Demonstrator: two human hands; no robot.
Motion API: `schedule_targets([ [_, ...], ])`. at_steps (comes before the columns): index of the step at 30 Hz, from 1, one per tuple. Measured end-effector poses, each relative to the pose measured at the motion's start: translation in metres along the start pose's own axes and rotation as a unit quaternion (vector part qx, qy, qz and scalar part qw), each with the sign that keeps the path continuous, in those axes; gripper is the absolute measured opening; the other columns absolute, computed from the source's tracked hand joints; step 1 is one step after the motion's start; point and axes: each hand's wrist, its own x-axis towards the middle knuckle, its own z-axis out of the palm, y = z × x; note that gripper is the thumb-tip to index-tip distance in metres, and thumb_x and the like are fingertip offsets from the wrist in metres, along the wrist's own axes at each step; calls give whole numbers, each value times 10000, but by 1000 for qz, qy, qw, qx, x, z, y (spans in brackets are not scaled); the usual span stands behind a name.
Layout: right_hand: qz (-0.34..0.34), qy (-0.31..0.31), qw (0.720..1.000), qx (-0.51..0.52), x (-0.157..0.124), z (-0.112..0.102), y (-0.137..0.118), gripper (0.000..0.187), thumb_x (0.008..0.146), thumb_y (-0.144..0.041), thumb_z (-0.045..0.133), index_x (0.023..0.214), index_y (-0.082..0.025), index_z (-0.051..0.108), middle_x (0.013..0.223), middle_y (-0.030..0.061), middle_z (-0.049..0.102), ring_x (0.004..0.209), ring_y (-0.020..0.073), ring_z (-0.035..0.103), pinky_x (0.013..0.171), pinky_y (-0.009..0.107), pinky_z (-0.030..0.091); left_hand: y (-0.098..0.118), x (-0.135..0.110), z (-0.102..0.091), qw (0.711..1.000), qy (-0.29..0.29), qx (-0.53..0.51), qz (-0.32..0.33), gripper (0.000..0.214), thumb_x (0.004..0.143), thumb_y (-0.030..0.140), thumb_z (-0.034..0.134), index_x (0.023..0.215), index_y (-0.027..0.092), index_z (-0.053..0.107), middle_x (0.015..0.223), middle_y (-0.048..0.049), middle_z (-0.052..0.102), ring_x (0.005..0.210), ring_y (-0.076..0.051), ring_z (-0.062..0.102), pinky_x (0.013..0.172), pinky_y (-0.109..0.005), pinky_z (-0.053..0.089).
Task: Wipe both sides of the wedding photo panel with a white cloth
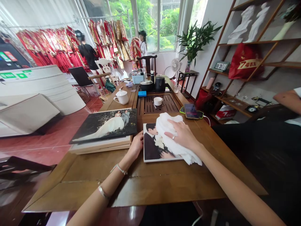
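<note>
A wedding photo panel [152, 147] with pale edges lies flat on the wooden table in front of me. My left hand [137, 145] grips its left edge, the fingers curled and partly hidden. Over the right part of the picture is a bunched white cloth [169, 125]. My right hand [182, 133], with a ring on one finger, holds the cloth down against the panel. To the left, a larger wedding photo [105, 125] with a dark background rests on a stack of other panels [103, 147].
Beyond the panels stand a white lidded teapot [122, 97], a white cup [158, 100] on a slatted tea tray [169, 105] and a blue box [142, 94]. Phones [193, 111] with a cable lie at right. Another person's arm [288, 99] is at far right; two people stand by clothing racks.
</note>
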Motion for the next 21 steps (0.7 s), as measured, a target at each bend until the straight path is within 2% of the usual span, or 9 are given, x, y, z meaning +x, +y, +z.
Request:
schedule_targets([
  [3, -57, -15, 998, 13, -1, 9, -21, 454, 948, -432, 372, 1318, -210, 514, 1215, 97, 615, 1127, 296, 469, 949, 460, 344, 3, -1, -2, 997, 3, 64, 41, 231, 806, 117, 532, 932, 198, 708, 948, -38, 745, 1010, -232, 631, 791, -258, 506],
  [7, -133, -33, 990, 15, -11, 16, -53, 420, 928, -409, 450, 1289, -218, 550, 1097, 93, 640, 1070, 269, 478, 922, 428, 353, 5, -2, -4, 992, 27, 92, 79, 246, 779, 32, 523, 680, 197, 677, 927, -47, 728, 1206, -243, 491, 961, -241, 411],
  [9, -147, -31, 989, 10, -16, 18, -61, 413, 906, -398, 496, 1276, -227, 560, 1062, 88, 644, 1064, 267, 476, 911, 422, 355, 5, -2, -5, 991, 32, 97, 85, 279, 753, -9, 521, 630, 202, 655, 920, -60, 718, 1280, -252, 415, 1027, -248, 351],
  [12, -121, -22, 992, 13, -19, 17, -57, 407, 872, -376, 544, 1246, -218, 581, 1052, 84, 648, 1071, 263, 480, 898, 412, 370, 3, -5, -6, 989, 43, 101, 95, 236, 758, 8, 548, 731, 199, 684, 1073, -61, 690, 1367, -242, 306, 1103, -248, 243],
  [15, -65, -7, 998, 17, -15, 13, -36, 385, 858, -360, 553, 1213, -220, 602, 1117, 83, 650, 1091, 265, 489, 909, 414, 379, 3, -16, -9, 988, 54, 105, 101, 211, 742, 75, 642, 917, 178, 698, 1289, -73, 595, 1426, -237, 212, 1146, -240, 124],
  [16, -43, 1, 999, 14, -13, 11, -27, 386, 855, -359, 552, 1211, -221, 604, 1147, 87, 645, 1103, 271, 488, 915, 421, 379, 3, -22, -11, 987, 49, 111, 102, 292, 698, 86, 701, 977, 169, 694, 1340, -85, 558, 1440, -247, 184, 1154, -245, 96],
  [18, 1, 16, 1000, 4, -8, 6, -11, 392, 853, -357, 546, 1213, -214, 604, 1191, 95, 634, 1124, 285, 483, 923, 436, 378, 6, -35, -17, 970, -27, 208, 125, 650, 581, 154, 820, 1198, 166, 616, 1452, -105, 444, 1450, -297, 150, 1177, -306, 47],
  [21, 57, 30, 998, -9, -2, 1, 7, 404, 848, -352, 544, 1220, -204, 598, 1205, 95, 632, 1133, 303, 480, 925, 459, 374, 8, -49, -24, 902, -137, 370, 175, 1191, 364, 311, 917, 1418, 158, 383, 1542, -158, 266, 1439, -399, 116, 1184, -475, 38],
])
